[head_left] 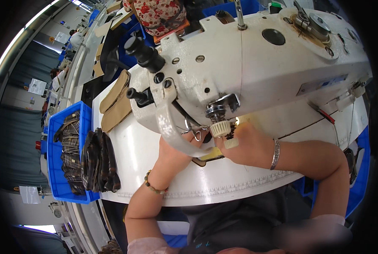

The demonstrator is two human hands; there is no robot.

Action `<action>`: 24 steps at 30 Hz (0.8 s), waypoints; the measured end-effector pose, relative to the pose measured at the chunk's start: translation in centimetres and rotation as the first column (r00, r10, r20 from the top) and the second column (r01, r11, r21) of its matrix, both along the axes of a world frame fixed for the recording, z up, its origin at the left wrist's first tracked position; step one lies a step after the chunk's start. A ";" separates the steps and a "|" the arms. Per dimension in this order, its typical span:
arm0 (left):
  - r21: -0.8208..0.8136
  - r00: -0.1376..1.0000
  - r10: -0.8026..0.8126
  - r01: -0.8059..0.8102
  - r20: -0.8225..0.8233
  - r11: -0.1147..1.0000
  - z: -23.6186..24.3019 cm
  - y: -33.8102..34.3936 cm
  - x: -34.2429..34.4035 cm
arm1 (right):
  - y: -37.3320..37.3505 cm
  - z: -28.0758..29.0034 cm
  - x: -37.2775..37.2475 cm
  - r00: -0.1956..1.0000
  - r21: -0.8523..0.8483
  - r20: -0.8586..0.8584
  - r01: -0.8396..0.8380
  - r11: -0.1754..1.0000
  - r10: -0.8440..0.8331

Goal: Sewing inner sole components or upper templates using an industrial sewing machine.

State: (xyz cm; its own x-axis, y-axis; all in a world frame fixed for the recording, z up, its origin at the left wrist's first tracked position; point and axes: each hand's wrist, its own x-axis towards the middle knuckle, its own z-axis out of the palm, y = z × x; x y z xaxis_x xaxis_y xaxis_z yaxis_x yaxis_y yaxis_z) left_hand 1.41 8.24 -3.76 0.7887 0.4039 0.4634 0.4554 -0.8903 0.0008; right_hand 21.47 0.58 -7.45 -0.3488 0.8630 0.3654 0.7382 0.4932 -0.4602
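A white sewing machine (240,63) fills the upper middle, and its head hangs over both hands. My left hand (175,150) reaches in under the head from the left, its fingers bent and partly covered by the curved white lever. From the right, my right hand (250,146) curls in near the needle area, partly behind the cream tension knob (220,128). Between and below the hands, the edge of a small brown, dark-rimmed piece (199,162) shows on the table. What the fingertips pinch is hidden by the machine.
Tan shaped pieces (116,110) lie on the white table (140,169) at the left. Beside them are folded dark plaid pieces (99,161) and a blue bin (87,111) of plaid pieces. A red-handled tool (326,116) rests at the right. Another person's floral garment (157,17) is beyond the machine.
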 end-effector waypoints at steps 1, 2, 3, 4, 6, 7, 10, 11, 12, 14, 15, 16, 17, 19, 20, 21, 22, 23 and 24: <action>0.000 1.000 -0.002 0.002 0.012 1.000 -0.3 0.0 0.0 | -0.2 0.3 -0.1 0.995 0.110 0.104 -0.016 0.994 0.004; -0.001 1.000 -0.002 0.002 0.024 1.000 -0.5 0.1 -0.1 | -0.1 0.5 0.1 0.994 0.113 0.106 -0.017 0.993 0.005; 0.001 1.000 0.000 0.000 0.025 1.000 -0.6 0.1 -0.1 | 0.1 0.7 0.4 0.991 0.122 0.127 -0.052 0.991 0.036; 0.024 1.000 -0.010 0.009 0.018 1.000 -0.8 0.2 -0.2 | 0.2 0.7 0.6 0.987 0.129 0.148 -0.088 0.988 0.068; 0.047 1.000 -0.015 0.015 0.014 0.999 -1.0 0.3 -0.4 | 0.6 -0.2 0.5 0.998 0.102 0.060 -0.032 0.994 0.026; 0.049 1.000 -0.020 0.020 -0.016 0.999 -1.1 0.4 -0.6 | 0.8 -0.6 0.5 0.999 0.069 -0.029 0.025 0.997 -0.023; 0.032 0.998 -0.014 0.016 -0.056 0.999 -1.5 0.5 -1.1 | 1.7 -0.9 0.9 1.000 -0.017 0.009 0.018 1.000 -0.018; 0.014 0.998 -0.012 0.013 -0.067 1.000 -1.6 0.5 -1.3 | 1.8 -0.7 0.9 1.000 -0.018 0.010 0.011 1.000 -0.011; 0.013 0.998 -0.008 0.009 -0.064 1.000 -1.7 0.5 -1.5 | 2.0 -0.3 1.1 0.994 -0.022 0.107 -0.029 0.999 0.031; 0.045 0.980 0.044 -0.035 -0.195 0.998 -1.8 0.3 -1.8 | 2.2 -0.5 1.0 0.976 -0.029 0.204 -0.072 0.997 0.076; 0.045 0.980 0.045 -0.037 -0.191 0.998 -1.8 0.4 -1.7 | 2.6 -1.2 0.7 0.996 0.053 0.080 -0.052 0.997 0.047; 0.050 0.987 0.011 -0.003 -0.161 0.999 -1.6 0.5 -1.5 | 2.8 -1.7 0.5 0.998 0.131 -0.048 -0.021 0.991 0.028; 0.055 0.991 -0.023 0.030 -0.131 0.998 -1.5 0.6 -1.4 | 2.8 -2.1 0.4 0.999 0.132 -0.045 -0.022 0.991 0.028; 0.047 0.992 -0.012 0.018 -0.127 0.999 -1.5 0.6 -1.3 | 2.8 -2.2 0.2 0.977 0.045 -0.215 -0.005 0.999 0.015; 0.039 0.992 -0.002 0.007 -0.125 0.999 -1.6 0.6 -1.3 | 2.9 -2.3 0.0 0.977 0.044 -0.214 -0.005 0.999 0.015; 0.039 0.992 -0.001 0.006 -0.124 0.999 -1.6 0.7 -1.3 | 3.0 -2.2 -0.2 0.973 0.109 -0.230 0.030 0.994 -0.004; 0.034 0.993 -0.005 0.009 -0.117 0.999 -1.6 0.7 -1.3 | 3.0 -2.2 -0.3 0.969 0.172 -0.248 0.066 0.983 -0.022; 0.029 0.994 -0.009 0.012 -0.110 1.000 -1.6 0.7 -1.3 | 2.9 -2.2 -0.1 0.969 0.172 -0.248 0.066 0.983 -0.022; 0.028 0.994 -0.008 0.012 -0.110 1.000 -1.5 0.6 -1.3 | 2.9 -2.3 0.2 0.977 0.155 -0.215 0.025 0.988 0.009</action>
